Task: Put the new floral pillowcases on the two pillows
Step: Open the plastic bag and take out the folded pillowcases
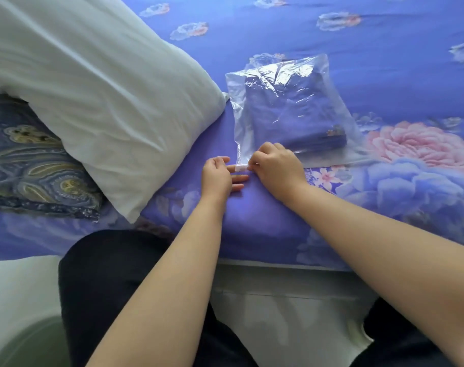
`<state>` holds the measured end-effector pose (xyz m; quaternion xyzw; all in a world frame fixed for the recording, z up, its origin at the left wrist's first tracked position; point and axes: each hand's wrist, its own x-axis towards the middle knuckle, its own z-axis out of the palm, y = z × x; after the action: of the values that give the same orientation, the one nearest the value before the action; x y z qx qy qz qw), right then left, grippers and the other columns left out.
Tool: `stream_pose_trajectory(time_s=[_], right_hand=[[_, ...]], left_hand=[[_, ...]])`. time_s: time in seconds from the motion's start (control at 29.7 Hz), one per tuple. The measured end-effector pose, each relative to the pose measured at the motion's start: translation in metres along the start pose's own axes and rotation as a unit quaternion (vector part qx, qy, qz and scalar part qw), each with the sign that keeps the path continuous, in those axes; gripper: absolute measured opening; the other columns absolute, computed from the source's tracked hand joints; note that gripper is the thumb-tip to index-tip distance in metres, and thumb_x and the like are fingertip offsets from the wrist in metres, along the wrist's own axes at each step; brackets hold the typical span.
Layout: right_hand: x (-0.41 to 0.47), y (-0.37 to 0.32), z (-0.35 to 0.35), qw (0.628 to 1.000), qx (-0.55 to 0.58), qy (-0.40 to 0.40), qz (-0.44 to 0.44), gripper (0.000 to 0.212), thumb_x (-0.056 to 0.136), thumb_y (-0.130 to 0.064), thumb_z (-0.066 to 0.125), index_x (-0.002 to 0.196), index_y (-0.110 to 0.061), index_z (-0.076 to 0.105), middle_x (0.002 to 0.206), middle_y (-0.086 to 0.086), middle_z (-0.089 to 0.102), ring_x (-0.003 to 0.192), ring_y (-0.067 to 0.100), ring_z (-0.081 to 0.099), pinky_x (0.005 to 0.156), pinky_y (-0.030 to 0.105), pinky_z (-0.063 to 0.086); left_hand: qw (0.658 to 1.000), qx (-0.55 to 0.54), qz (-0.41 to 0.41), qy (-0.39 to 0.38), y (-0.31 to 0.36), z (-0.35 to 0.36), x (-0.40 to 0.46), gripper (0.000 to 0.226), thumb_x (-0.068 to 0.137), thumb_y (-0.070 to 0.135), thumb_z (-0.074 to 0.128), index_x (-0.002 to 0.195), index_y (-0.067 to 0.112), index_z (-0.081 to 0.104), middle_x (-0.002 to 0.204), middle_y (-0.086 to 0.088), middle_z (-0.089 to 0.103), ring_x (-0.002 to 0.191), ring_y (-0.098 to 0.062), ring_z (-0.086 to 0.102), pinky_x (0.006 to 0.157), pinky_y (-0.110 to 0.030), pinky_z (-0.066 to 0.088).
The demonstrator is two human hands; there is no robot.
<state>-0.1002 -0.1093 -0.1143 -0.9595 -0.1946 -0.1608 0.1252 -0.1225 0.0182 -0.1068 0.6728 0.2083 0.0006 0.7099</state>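
Both hands at frame centre: right hand point(274, 165) pinching the tape tab point(240, 168) on the clear bag point(286, 83), left hand point(218, 176) spread, steadying. Slippery film, soft light folded pillowcases point(294, 120) inside; best gripped at the bag's mouth.

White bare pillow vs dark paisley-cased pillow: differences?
The white bare pillow has no case; the dark paisley-cased pillow wears a patterned blue-gold one. The white one lies on top, overlapping the paisley one, which is mostly hidden. Both rest on the floral bed sheet.
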Motion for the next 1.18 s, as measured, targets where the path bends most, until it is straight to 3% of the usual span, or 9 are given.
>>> stream_pose_trajectory(time_s=[0.13,0.3,0.4,0.54,0.67,0.87,1.04,1.11,1.18], right_hand=[[-0.005,-0.002,-0.009,0.994,0.062,-0.025,0.091,0.024,0.094,-0.037,0.051,0.099,-0.02,0.067,0.103,0.002,0.059,0.1,0.023,0.055,0.07,0.032,0.039],[0.005,-0.016,-0.025,0.973,0.185,-0.047,0.126,0.02,0.09,-0.038,0.056,0.092,-0.023,0.069,0.095,-0.002,0.062,0.091,0.02,0.059,0.074,0.034,0.044],[0.01,-0.021,-0.031,0.947,0.277,-0.04,0.157,0.014,0.086,-0.035,0.062,0.083,-0.022,0.069,0.085,-0.005,0.068,0.084,0.016,0.062,0.077,0.036,0.049],[0.013,-0.021,-0.035,0.909,0.367,-0.039,0.192,0.016,0.082,-0.026,0.07,0.069,-0.018,0.065,0.064,-0.009,0.062,0.064,0.01,0.056,0.069,0.033,0.048],[0.009,-0.025,-0.026,0.834,0.492,-0.033,0.247,0.026,0.084,-0.028,0.068,0.06,-0.022,0.062,0.056,-0.005,0.06,0.059,0.015,0.053,0.066,0.04,0.049],[0.008,-0.031,-0.023,0.735,0.615,-0.027,0.284,0.029,0.091,-0.017,0.062,0.062,-0.009,0.061,0.05,0.004,0.055,0.054,0.018,0.048,0.073,0.043,0.047],[0.006,-0.037,-0.022,0.784,0.559,0.002,0.271,0.026,0.088,-0.024,0.063,0.064,-0.015,0.064,0.048,-0.005,0.057,0.057,0.019,0.05,0.066,0.041,0.049],[0.005,-0.042,-0.022,0.823,0.499,0.018,0.27,0.026,0.091,-0.024,0.061,0.065,-0.017,0.06,0.05,-0.01,0.058,0.059,0.016,0.055,0.07,0.041,0.054],[0.006,-0.046,-0.024,0.878,0.402,0.012,0.26,0.024,0.093,-0.026,0.056,0.071,-0.016,0.055,0.063,-0.011,0.06,0.068,0.016,0.056,0.065,0.03,0.043]], left_hand=[[0.995,0.011,-0.038,-0.096,0.004,-0.013,-0.008,0.02,0.103,0.019,0.029,0.111,0.009,0.045,0.102,-0.011,0.069,0.064,-0.013,0.067,0.043,-0.017,0.045],[0.986,0.049,0.013,-0.161,0.007,-0.018,-0.012,0.017,0.095,0.028,0.055,0.098,0.011,0.057,0.102,0.0,0.069,0.073,-0.008,0.067,0.051,-0.017,0.047],[0.985,0.023,0.028,-0.167,0.011,-0.022,-0.016,0.018,0.093,0.029,0.057,0.097,0.013,0.065,0.103,0.004,0.07,0.081,-0.009,0.067,0.058,-0.02,0.051],[0.987,0.047,0.065,-0.139,0.011,-0.019,-0.019,0.019,0.093,0.027,0.058,0.098,0.011,0.066,0.09,0.007,0.068,0.071,-0.001,0.063,0.058,-0.022,0.049],[0.991,0.037,0.101,-0.083,0.011,-0.017,-0.018,0.01,0.091,0.025,0.061,0.088,0.016,0.067,0.081,0.006,0.067,0.065,0.0,0.058,0.054,-0.018,0.045],[0.992,-0.014,0.062,-0.108,0.012,-0.019,-0.011,0.01,0.09,0.026,0.063,0.096,0.018,0.066,0.089,0.005,0.07,0.082,-0.003,0.064,0.06,-0.017,0.047],[0.994,-0.027,0.099,-0.035,0.008,-0.012,-0.01,0.008,0.089,0.017,0.063,0.091,0.009,0.066,0.077,0.006,0.066,0.062,0.006,0.057,0.056,-0.009,0.043],[0.993,-0.008,0.113,-0.006,0.005,-0.009,-0.009,0.011,0.09,0.017,0.064,0.089,0.006,0.066,0.076,0.003,0.066,0.062,0.004,0.057,0.06,-0.01,0.043],[0.992,0.034,0.12,0.013,0.003,-0.007,-0.009,0.011,0.091,0.018,0.061,0.087,0.009,0.063,0.073,0.007,0.063,0.059,0.006,0.054,0.059,-0.009,0.041]])
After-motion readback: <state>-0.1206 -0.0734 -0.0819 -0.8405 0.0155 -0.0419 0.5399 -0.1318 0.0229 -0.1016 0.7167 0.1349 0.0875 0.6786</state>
